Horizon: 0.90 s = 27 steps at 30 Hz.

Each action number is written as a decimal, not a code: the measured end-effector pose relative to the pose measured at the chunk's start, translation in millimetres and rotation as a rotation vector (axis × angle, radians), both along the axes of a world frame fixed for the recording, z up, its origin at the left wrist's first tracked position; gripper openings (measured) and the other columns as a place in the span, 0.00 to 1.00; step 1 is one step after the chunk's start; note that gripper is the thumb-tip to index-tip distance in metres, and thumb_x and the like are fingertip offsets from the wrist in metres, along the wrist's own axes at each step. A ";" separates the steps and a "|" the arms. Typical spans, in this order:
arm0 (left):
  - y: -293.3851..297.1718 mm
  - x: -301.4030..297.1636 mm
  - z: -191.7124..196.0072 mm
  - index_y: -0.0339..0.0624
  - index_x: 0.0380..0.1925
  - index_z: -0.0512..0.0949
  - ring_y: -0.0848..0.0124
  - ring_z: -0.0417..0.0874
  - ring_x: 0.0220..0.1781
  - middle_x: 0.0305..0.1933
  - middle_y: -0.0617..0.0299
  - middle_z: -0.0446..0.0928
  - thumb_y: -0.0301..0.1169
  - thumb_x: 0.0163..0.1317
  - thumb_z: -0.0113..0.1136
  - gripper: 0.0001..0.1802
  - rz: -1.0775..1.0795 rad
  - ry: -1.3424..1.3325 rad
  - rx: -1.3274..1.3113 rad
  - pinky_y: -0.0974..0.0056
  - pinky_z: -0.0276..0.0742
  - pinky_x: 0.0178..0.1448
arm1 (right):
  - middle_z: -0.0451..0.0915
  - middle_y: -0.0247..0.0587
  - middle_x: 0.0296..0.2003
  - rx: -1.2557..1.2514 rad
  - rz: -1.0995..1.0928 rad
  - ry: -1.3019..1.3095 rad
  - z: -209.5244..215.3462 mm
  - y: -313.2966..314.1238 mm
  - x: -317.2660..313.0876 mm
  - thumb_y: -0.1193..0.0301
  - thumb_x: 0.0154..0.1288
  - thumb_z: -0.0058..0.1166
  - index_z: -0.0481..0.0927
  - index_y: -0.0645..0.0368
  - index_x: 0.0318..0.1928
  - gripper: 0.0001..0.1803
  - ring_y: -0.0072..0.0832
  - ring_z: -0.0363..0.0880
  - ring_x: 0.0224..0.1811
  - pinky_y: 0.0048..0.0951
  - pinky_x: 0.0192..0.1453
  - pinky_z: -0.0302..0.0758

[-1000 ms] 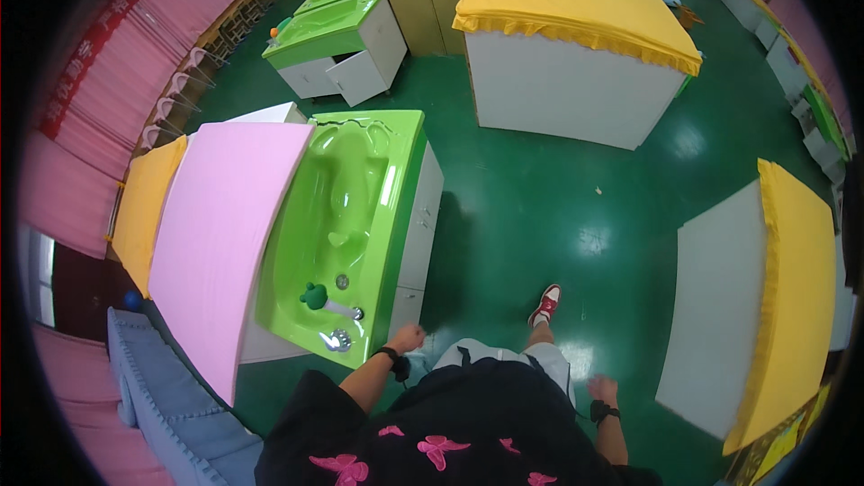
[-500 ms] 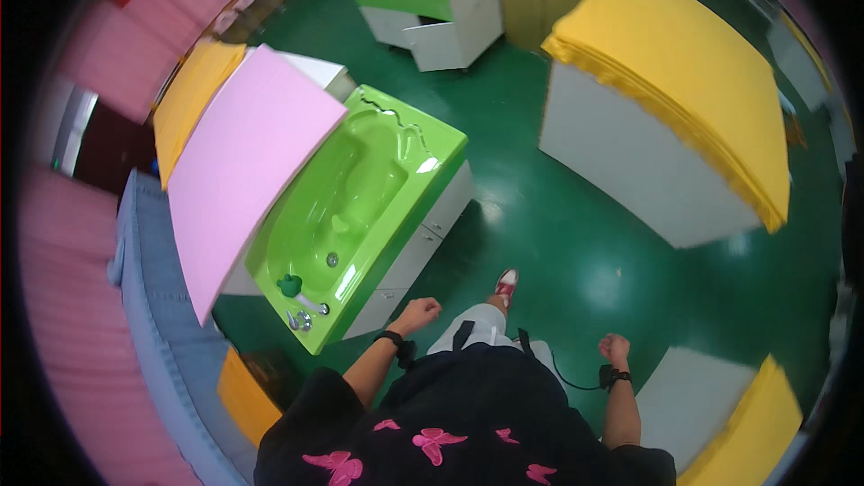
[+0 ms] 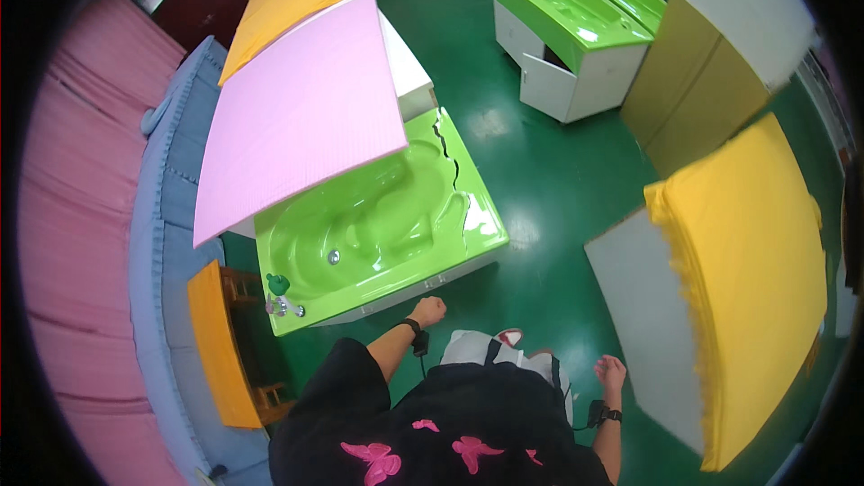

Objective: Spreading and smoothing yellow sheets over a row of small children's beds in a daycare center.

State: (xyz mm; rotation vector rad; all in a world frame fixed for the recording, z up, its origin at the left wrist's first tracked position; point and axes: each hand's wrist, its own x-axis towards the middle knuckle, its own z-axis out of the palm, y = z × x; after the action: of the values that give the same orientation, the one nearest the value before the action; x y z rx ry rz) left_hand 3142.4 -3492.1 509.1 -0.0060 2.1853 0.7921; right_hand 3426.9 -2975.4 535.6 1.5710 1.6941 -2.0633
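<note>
While both hands hang empty, the green tub (image 3: 378, 225) stands just ahead of the left hand (image 3: 430, 310).

Largest item: green floor (image 3: 549, 180), glossy. Next, the yellow-topped table (image 3: 747, 279) with grey side, to the person's right, well apart from the right hand (image 3: 610, 369). Pink board (image 3: 301, 117) lying over the far half of the green tub, its near basin uncovered. Second green tub (image 3: 576, 13) on a white base, far off. Small green knob (image 3: 277, 284) and metal fittings at the tub's near-left corner. Left hand: fingers curled into a loose fist, holding nothing, near the tub's white front edge, not touching. Right hand: fingers curled, empty, beside the hip.
</note>
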 end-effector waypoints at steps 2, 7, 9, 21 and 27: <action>41.8 -24.6 7.5 0.37 0.33 0.82 0.61 0.87 0.29 0.28 0.53 0.84 0.36 0.59 0.53 0.14 0.084 0.088 0.073 0.58 0.82 0.40 | 0.83 0.39 0.35 0.019 0.108 0.034 5.5 34.9 -63.5 0.67 0.72 0.48 0.79 0.60 0.46 0.12 0.25 0.83 0.29 0.24 0.31 0.79; 134.5 -61.6 36.2 0.36 0.34 0.81 0.62 0.86 0.32 0.30 0.53 0.84 0.35 0.59 0.54 0.14 0.111 0.100 0.150 0.59 0.81 0.41 | 0.83 0.38 0.36 -0.040 0.317 0.147 30.4 87.5 -235.5 0.66 0.73 0.49 0.80 0.59 0.47 0.12 0.23 0.83 0.32 0.22 0.36 0.77; 156.9 -70.7 40.8 0.38 0.34 0.82 0.62 0.86 0.32 0.29 0.53 0.84 0.36 0.58 0.55 0.13 0.131 0.021 0.152 0.58 0.81 0.41 | 0.83 0.37 0.37 -0.058 0.449 0.208 43.8 102.1 -297.6 0.66 0.73 0.48 0.80 0.60 0.47 0.12 0.23 0.83 0.33 0.23 0.37 0.77; 239.1 -185.1 100.5 0.37 0.36 0.82 0.50 0.84 0.40 0.37 0.46 0.83 0.42 0.62 0.50 0.19 0.369 0.144 -0.009 0.53 0.78 0.47 | 0.83 0.38 0.39 -0.137 0.917 0.377 80.5 116.6 -633.7 0.66 0.72 0.48 0.80 0.62 0.47 0.14 0.25 0.83 0.36 0.24 0.43 0.78; 275.4 -323.1 89.6 0.40 0.38 0.81 0.45 0.82 0.43 0.39 0.43 0.82 0.41 0.62 0.51 0.17 0.222 0.219 -0.031 0.49 0.77 0.47 | 0.84 0.39 0.40 -0.140 1.053 0.271 42.4 127.0 -775.5 0.64 0.72 0.49 0.80 0.61 0.48 0.14 0.26 0.83 0.37 0.26 0.44 0.78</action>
State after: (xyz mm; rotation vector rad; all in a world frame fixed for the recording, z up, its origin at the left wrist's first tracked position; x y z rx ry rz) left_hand 2819.3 -3216.8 598.7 -0.1879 2.4336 0.9190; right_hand 2651.4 -2848.4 578.0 0.1897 1.7888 -1.7362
